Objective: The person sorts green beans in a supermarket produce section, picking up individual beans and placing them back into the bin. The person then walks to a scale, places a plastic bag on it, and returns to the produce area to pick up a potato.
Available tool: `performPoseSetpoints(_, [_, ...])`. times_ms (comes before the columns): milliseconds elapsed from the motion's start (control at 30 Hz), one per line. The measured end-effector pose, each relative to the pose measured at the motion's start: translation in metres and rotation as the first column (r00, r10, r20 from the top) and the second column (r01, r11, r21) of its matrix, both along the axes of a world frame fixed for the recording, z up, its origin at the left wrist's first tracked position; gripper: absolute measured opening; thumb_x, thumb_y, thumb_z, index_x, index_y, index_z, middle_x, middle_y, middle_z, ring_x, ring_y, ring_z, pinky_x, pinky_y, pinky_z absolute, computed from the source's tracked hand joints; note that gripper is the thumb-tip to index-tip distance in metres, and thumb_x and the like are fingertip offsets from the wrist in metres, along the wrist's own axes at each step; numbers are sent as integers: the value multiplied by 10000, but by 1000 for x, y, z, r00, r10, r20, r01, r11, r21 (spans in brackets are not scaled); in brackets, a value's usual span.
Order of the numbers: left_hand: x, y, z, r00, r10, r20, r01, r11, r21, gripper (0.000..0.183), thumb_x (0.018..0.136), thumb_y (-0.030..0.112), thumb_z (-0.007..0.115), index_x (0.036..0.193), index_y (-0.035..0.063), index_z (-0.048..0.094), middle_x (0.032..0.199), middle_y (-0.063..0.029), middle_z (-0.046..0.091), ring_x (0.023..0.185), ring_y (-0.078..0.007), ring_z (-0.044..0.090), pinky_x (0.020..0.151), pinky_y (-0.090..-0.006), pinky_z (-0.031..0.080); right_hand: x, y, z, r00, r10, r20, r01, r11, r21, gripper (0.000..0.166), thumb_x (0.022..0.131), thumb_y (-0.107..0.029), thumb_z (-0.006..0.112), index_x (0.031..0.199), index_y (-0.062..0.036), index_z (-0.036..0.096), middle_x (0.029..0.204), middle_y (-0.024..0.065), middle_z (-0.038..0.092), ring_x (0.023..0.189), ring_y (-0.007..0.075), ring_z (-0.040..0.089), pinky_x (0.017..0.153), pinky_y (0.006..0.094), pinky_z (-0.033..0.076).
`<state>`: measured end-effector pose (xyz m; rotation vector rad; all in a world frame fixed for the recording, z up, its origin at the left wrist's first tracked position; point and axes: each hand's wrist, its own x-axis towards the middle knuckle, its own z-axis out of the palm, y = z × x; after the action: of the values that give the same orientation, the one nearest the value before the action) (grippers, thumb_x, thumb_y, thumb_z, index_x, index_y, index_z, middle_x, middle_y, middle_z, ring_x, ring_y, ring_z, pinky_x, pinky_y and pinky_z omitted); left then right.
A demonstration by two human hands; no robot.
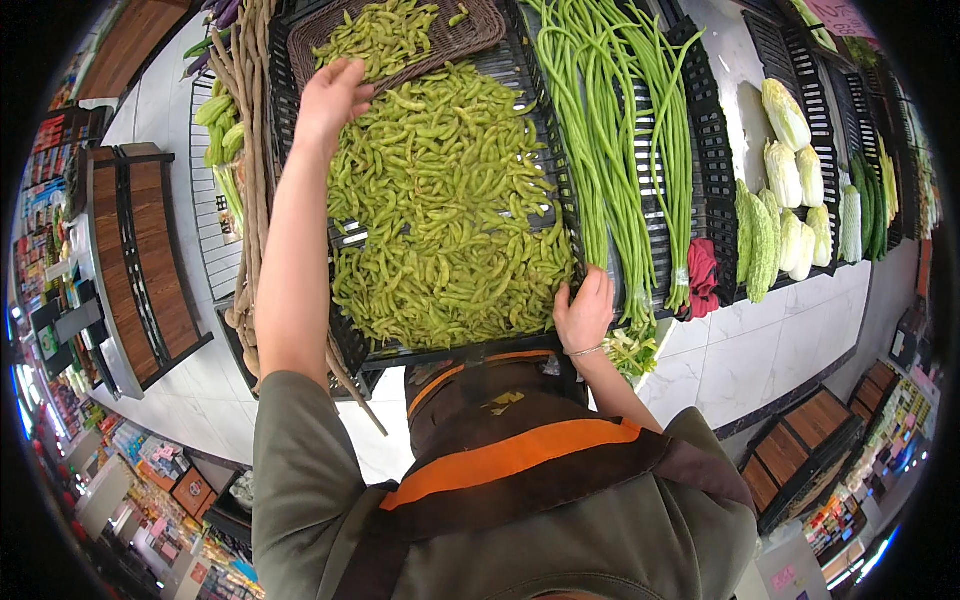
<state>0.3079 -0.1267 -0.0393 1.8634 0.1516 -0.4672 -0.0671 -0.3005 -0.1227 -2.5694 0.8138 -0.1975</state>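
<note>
Green soybean pods (450, 195) are spread thickly over a black plastic crate (566, 157) before me. At its far end a brown woven basket (480, 34) sits tilted and holds more pods (382, 37). My left hand (334, 97) is at the near left edge of this basket with its fingers bent; whether they hold the rim or some pods is hidden. My right hand (585, 311) grasps the crate's near right corner, thumb on the pod side and fingers over the wall. A thin bracelet (585, 351) circles that wrist.
Long green beans (600, 135) lie in the crate to the right, beside a red cloth (703, 279). Farther right are bitter melons (757, 240) and napa cabbages (787, 172). Long brown yam roots (251, 150) stretch along the left side. A wooden-topped stand (146, 247) stands across the aisle.
</note>
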Motion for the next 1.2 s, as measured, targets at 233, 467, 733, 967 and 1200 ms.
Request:
performPoseSetpoints(233, [-89, 29, -56, 801, -550, -237, 573, 591, 567, 341, 915, 396, 604, 899, 70, 701, 819, -77, 720, 801, -210, 693, 825, -384, 536, 0, 1, -1, 999, 12, 37, -11, 1000, -13, 411, 760, -78, 658, 1128, 23, 505, 1058, 197, 560, 938, 400, 526, 799, 457, 458])
performPoseSetpoints(467, [-169, 22, -89, 797, -578, -175, 442, 362, 820, 447, 794, 363, 750, 1020, 2, 611, 851, -229, 677, 816, -374, 676, 728, -455, 541, 0, 1, 0, 1000, -2, 24, 2, 1000, -18, 413, 752, -69, 663, 1122, 24, 505, 1055, 197, 559, 936, 398, 527, 800, 459, 457])
performPoseSetpoints(733, [-171, -8, -108, 971, -217, -97, 238, 880, 410, 398, 841, 208, 708, 1106, -58, 576, 905, -186, 695, 807, -289, 693, 777, -368, 542, -1, 1, -4, 1000, 2, -11, -2, 1000, -30, 405, 757, -79, 661, 1115, 29, 505, 1057, 198, 560, 944, 397, 526, 817, 462, 450])
performPoseSetpoints(967, [-141, -37, -76, 884, -300, 359, 125, 890, 438, 313, 831, 176, 712, 1080, 21, 603, 935, -131, 666, 773, -293, 667, 704, -402, 530, 0, 2, 0, 1000, -17, -8, 17, 1000, -5, 391, 773, -88, 652, 1112, 31, 500, 1051, 199, 558, 957, 402, 523, 821, 463, 447])
performPoseSetpoints(1200, [-122, -31, -88, 700, -573, 427, 101, 671, 735, 156, 747, 147, 751, 871, 96, 671, 945, -56, 583, 889, -272, 595, 734, -389, 513, 0, 2, -1, 1000, -25, -6, 25, 1000, -2, 393, 792, -115, 644, 1123, 32, 493, 1053, 202, 556, 971, 404, 516, 831, 467, 440])
